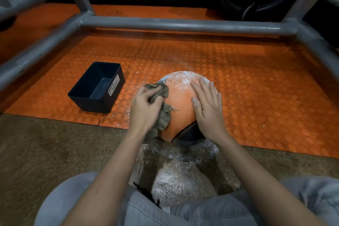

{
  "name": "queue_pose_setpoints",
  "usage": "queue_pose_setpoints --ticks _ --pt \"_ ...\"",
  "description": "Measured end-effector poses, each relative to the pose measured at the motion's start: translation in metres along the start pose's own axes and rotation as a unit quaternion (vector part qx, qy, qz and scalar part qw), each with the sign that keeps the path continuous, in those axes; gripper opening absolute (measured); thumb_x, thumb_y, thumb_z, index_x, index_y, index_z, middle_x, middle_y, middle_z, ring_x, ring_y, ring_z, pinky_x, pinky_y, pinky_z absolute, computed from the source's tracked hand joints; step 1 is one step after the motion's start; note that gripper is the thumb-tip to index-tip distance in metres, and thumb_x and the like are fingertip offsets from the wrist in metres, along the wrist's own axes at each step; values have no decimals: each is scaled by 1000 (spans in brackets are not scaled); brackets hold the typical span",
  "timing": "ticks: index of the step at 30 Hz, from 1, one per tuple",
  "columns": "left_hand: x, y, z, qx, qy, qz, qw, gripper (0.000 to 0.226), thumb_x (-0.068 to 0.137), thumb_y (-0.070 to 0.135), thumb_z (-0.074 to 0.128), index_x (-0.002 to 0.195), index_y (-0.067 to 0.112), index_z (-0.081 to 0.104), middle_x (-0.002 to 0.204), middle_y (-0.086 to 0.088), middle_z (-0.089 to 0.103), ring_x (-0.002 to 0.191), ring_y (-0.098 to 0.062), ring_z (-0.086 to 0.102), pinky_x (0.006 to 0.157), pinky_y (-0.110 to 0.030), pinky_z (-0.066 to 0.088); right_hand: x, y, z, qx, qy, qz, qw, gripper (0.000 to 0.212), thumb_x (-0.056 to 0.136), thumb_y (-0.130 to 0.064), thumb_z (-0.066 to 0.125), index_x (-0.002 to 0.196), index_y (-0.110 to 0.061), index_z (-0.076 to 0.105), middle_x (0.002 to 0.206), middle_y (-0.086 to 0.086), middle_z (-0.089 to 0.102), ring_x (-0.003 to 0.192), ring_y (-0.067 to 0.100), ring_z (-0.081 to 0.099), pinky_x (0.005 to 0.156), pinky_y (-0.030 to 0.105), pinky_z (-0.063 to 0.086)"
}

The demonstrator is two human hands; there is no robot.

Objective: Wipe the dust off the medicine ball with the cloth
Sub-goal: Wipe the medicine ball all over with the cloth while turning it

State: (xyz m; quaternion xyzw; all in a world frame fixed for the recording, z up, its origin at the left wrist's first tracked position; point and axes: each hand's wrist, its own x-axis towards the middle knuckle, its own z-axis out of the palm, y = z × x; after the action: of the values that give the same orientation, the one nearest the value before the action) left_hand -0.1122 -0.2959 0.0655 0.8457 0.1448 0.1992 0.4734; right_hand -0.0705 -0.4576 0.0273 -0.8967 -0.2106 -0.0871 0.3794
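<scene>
An orange medicine ball (180,105) with a black panel low on its near right side sits at the front edge of the orange studded mat. White dust coats its far top. My left hand (145,110) grips a crumpled olive-brown cloth (161,104) against the ball's left side. My right hand (208,107) lies flat on the ball's right side with straight fingers.
A black bin labelled "waste basket" (96,87) stands left of the ball on the mat (256,97). A grey metal tube frame (183,24) crosses above and runs down both sides. White dust lies on the brown floor (181,167) between my knees.
</scene>
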Motion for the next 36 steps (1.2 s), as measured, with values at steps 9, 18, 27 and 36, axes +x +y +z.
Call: queue_pose_setpoints --ticks 9,18,27,36 --pt "-1 -6 0 -9 21 -6 1000 29 83 31 59 111 30 66 86 13 46 100 -19 48 92 -38 44 -18 -14 -4 -10 1 -40 999 48 96 -51 26 142 -37 36 150 -18 24 141 4 7 113 23 -10" --pt "5 -10 -15 -78 -14 -108 991 20 90 25 59 94 45 61 116 5 34 114 -9 30 104 -37 29 19 1 -45 65 -115 35 991 90 63 -72 65 137 -53 18 156 -16 9 142 6 0 116 54 6" --pt "-13 -3 -2 11 -82 97 992 16 89 36 58 104 40 63 112 14 43 115 -13 33 92 -24 28 50 5 -60 -91 -303 -42 948 120 48 -84 63 144 -50 1 154 -24 -8 144 4 -8 112 48 -18" --pt "12 -12 -7 -50 -44 34 997 19 90 14 58 99 28 68 116 11 51 113 -7 47 106 -35 37 31 0 -48 -39 -260 -25 964 113 45 -80 65 141 -56 11 156 -19 3 143 6 1 117 51 -1"
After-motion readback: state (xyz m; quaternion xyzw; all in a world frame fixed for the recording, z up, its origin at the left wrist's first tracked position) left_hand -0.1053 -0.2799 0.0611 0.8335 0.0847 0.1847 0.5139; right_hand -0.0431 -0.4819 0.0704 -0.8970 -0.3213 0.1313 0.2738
